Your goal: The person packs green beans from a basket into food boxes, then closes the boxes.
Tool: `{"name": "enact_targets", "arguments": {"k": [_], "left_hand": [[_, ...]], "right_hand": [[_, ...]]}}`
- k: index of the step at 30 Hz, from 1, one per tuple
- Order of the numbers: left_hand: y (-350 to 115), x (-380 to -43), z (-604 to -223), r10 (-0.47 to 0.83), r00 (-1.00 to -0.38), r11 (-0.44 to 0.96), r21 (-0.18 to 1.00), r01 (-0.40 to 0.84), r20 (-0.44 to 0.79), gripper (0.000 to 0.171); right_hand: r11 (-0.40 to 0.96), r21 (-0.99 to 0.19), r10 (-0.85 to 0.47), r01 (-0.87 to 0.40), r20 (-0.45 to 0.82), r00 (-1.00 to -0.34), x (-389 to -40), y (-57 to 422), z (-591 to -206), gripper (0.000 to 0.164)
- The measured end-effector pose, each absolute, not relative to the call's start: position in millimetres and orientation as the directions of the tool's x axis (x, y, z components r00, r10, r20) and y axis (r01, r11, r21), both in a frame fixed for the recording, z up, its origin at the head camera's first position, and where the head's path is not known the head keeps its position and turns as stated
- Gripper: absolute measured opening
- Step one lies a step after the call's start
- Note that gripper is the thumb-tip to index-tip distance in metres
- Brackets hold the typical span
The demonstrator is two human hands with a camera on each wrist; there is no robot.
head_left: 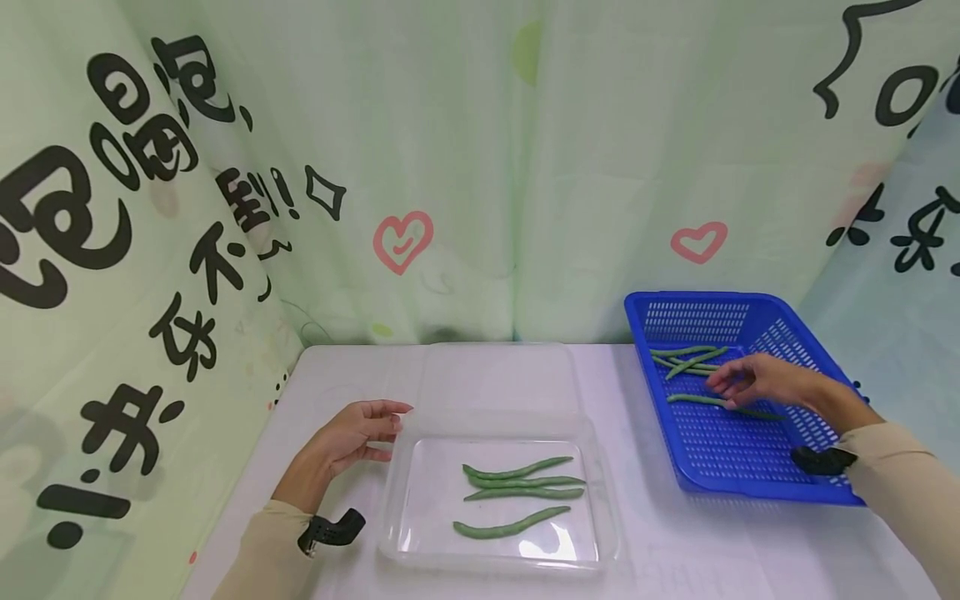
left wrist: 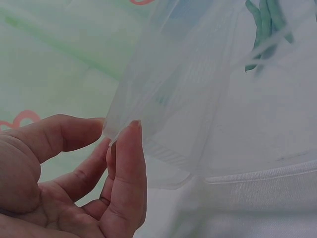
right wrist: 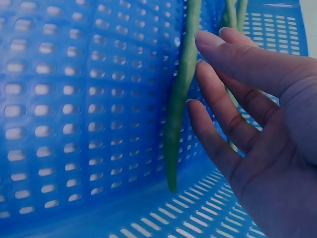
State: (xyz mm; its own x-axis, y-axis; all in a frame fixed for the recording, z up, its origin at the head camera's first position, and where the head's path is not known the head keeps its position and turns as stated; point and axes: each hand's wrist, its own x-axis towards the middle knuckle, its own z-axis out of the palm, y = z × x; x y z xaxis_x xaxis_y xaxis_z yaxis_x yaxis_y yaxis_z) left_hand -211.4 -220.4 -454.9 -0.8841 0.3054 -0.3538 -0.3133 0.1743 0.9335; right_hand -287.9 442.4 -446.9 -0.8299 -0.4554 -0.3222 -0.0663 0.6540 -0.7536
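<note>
My left hand (head_left: 363, 435) pinches the left rim of a clear plastic box (head_left: 495, 562) between thumb and fingers, as the left wrist view shows at close range. Several green beans (head_left: 512, 528) lie crosswise inside that box. Over to the right, my right hand (head_left: 757, 379) reaches into a blue perforated basket (head_left: 750, 486). Its fingers are loosely bent, with the fingertips right at a single long green bean (right wrist: 181, 94) and not wrapped around it. More green beans (head_left: 686, 363) lie crossed over one another toward the basket's back left.
A white-covered table (head_left: 337, 375) carries both containers, the basket standing right of the box. A clear flat lid-like panel (head_left: 498, 375) extends behind the box. Printed curtains (head_left: 480, 167) hang close behind the table and along both sides.
</note>
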Motion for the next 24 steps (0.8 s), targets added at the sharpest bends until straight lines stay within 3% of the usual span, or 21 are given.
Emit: {"name": "enact_targets", "arguments": {"k": [12, 24], "left_hand": [[-219.8, -211.4, -455.7, 0.295, -0.885, 0.174, 0.931, -0.32, -0.36, 0.042], [-219.8, -211.7, -455.5, 0.287, -0.888, 0.173, 0.932, -0.32, -0.358, 0.041]], "right_hand": [[0.748, -0.656, -0.438, -0.104, -0.37, -0.819, -287.4, 443.5, -450.8, 0.03], [0.742, -0.653, -0.46, -0.15, -0.333, -0.823, -283.4, 432.3, -432.2, 0.025]]}}
